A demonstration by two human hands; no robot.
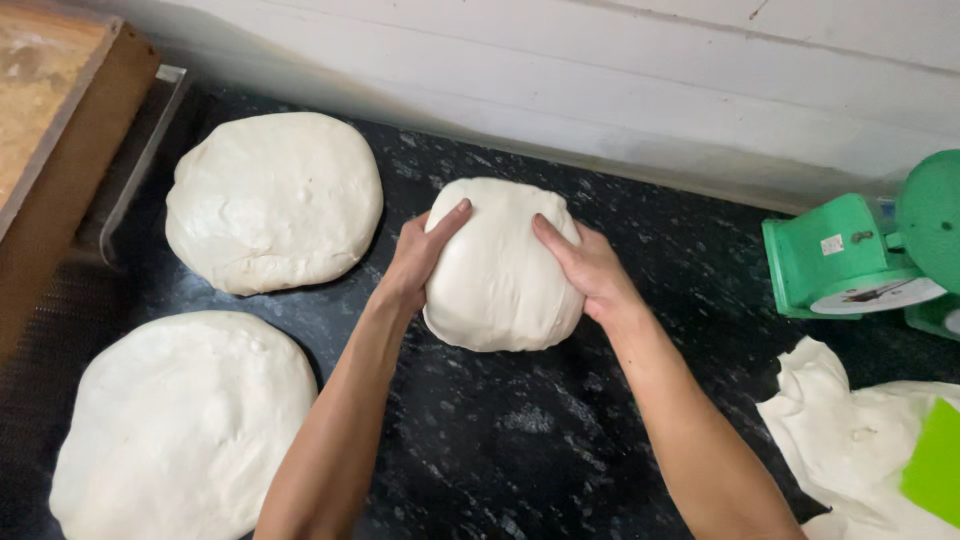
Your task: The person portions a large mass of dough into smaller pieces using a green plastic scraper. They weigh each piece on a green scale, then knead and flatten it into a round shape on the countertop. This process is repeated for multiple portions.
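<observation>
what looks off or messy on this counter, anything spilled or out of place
Nothing stands out much. Both hands, left hand and right hand, cup a smooth dough ball on the dark counter. Two flatter dough rounds lie apart at left. Only a faint flour dusting marks the counter.

A: What's on the arms?
B: Nothing. Both forearms bare up to the frame edge, no sleeves in view.
A: Hands?
B: Left hand point(418, 255) and right hand point(590, 268) are bare, no gloves. No rings, watch or bands visible.
A: Nails?
B: Short on the fingers point(452, 215) that show. Too small for more detail.
</observation>
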